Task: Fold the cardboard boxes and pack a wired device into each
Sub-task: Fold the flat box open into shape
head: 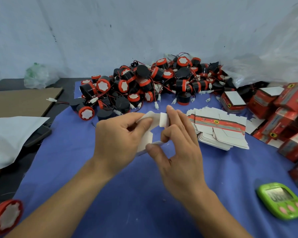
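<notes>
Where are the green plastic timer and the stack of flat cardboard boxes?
green plastic timer (280,196): head view, its grey display.
stack of flat cardboard boxes (213,124): head view, top sheet's red printed band.

Wired devices (141,83) on blue-clothed table (144,194)

Even soft light, edge-warped, slightly blurred

A matt blue cloth (144,203). The cardboard box blank (163,120) is smooth, matt white paperboard inside. The piled wired devices (144,79) are glossy black and red plastic. Folded boxes (292,95) carry shiny red print. The timer (282,200) is glossy green plastic.
</notes>
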Demonstrator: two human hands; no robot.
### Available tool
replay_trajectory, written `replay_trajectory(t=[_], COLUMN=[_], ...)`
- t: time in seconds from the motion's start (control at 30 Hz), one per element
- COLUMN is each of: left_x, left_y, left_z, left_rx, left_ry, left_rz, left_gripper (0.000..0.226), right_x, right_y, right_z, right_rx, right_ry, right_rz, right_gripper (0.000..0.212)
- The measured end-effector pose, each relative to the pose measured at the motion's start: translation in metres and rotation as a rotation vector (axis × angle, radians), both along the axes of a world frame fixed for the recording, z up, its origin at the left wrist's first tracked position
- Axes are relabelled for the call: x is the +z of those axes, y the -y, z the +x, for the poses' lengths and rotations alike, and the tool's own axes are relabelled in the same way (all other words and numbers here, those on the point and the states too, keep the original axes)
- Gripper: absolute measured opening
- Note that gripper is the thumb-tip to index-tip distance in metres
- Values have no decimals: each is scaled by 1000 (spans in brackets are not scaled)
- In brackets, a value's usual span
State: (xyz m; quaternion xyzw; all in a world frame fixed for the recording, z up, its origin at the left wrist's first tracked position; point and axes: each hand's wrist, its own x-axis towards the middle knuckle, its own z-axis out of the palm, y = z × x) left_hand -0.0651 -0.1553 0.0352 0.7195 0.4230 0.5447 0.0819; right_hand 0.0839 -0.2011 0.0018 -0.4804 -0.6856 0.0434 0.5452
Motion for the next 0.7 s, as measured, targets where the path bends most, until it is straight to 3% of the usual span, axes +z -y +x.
replay_trajectory(t=[0.07,0.2,0.27,0.4,0.5,0.6,0.7], left_x=[6,3,-4,-13,-23,-41,-50], left_y=[-2,-12,-15,-18,-10,-2,-2], left_z=[-4,-11,-10,-4,0,14,26], left_rx=[-15,-22,-37,-127,-259,-210,-159], left_ry=[-55,33,80,365,522,333,251], left_rz=[1,-235,-304,-413,-400,-465,-604], left_gripper=[16,5,14,16,45,64,33], right_x=[-1,-4,-7,-8,-8,-11,-12], right_y=[1,0,-3,-12,-15,-15,-18], right_z=[0,5,6,10,8,9,13], right_rx=[47,92,63,-80,-164,-219,-202], right_ry=[-57,-236,-323,-352,-311,-318,-338], right_rz=[-45,-269,-326,-352,-377,-377,-391], right_gripper=[24,14,15,34,44,44,42])
